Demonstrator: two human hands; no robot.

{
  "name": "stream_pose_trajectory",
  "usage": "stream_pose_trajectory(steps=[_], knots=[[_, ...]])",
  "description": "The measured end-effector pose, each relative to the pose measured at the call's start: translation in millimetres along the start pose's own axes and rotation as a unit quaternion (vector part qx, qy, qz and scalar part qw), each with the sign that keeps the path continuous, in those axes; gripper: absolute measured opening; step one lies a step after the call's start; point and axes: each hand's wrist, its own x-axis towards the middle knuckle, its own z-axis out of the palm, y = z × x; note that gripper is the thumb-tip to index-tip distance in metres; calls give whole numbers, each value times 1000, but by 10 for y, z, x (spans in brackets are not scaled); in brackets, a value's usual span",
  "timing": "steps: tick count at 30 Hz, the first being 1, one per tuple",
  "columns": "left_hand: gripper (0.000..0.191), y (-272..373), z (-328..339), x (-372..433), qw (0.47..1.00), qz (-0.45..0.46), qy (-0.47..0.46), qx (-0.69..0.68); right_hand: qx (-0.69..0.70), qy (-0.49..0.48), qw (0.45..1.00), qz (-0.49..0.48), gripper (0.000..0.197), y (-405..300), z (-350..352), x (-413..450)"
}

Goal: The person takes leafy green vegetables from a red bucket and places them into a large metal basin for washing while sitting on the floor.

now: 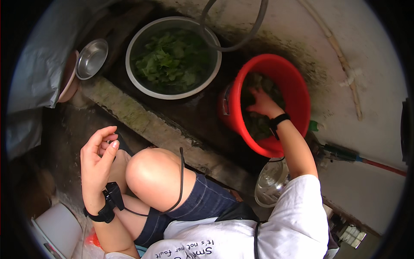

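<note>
My right hand (263, 102) reaches down into a red plastic bucket (296, 87), its fingers spread over leafy greens (258, 129) inside. Whether the fingertips grip any leaves cannot be made out. My left hand (98, 152) is raised beside my bent knees, loosely curled, with thumb and fingertips apart and nothing visible in it. To the left of the bucket stands a wide metal basin (129, 69) holding green leaves (171, 63) in water. Each wrist wears a black strap.
A grey hose (226, 49) loops over the basin's right edge. A low mossy ledge (142, 116) runs before my knees. At the left are a small metal bowl (92, 60) and a pink basin (69, 85). A transparent bowl (266, 184) lies below the bucket; a white tub (59, 226) is lower left.
</note>
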Motion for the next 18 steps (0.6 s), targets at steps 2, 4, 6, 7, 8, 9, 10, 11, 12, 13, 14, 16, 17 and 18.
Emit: stream_pose_trajectory(steps=[2, 4, 6, 7, 8, 9, 10, 11, 12, 13, 14, 16, 17, 18], knots=[[31, -14, -2, 5, 1000, 5, 7, 5, 20, -169, 985, 41, 83, -125, 190, 84], [31, -18, -20, 1, 1000, 12, 17, 10, 80, -205, 975, 8, 85, -112, 403, 197], [30, -12, -40, -15, 1000, 2, 19, 11, 146, -235, 961, -21, 81, -30, 667, 288], [30, -6, -54, -22, 1000, -2, 26, 11, 155, -232, 960, -22, 75, -69, 722, 288], [31, 10, -67, -19, 1000, 0, 21, 23, 236, -240, 941, 14, 66, -59, 725, 263], [31, 17, -79, -26, 999, -1, 16, 35, 316, -249, 914, 51, 57, -173, 620, 205], [32, 30, -91, -33, 999, -1, 17, 44, 324, -231, 916, 56, 50, -339, 446, 181], [32, 34, -102, -38, 999, -3, 19, 43, 332, -212, 917, 62, 43, -497, 257, 153], [32, 50, -101, -34, 999, 0, 15, 52, 276, -245, 929, 32, 41, -415, 129, 171], [33, 56, -104, -37, 998, 0, 11, 63, 220, -280, 934, 2, 39, -328, 47, 182], [33, 63, -108, -39, 998, -2, 10, 63, 220, -282, 934, 3, 39, -229, -28, 172], [34, 64, -94, -44, 997, 7, 18, 70, 252, -197, 946, 52, 39, -73, -157, 143], [34, 56, -91, -50, 997, 5, 16, 69, 251, -199, 946, 54, 39, -45, -145, 128], [35, 49, -98, -51, 997, 10, 13, 74, 239, -114, 964, 17, 41, -46, -164, 102]])
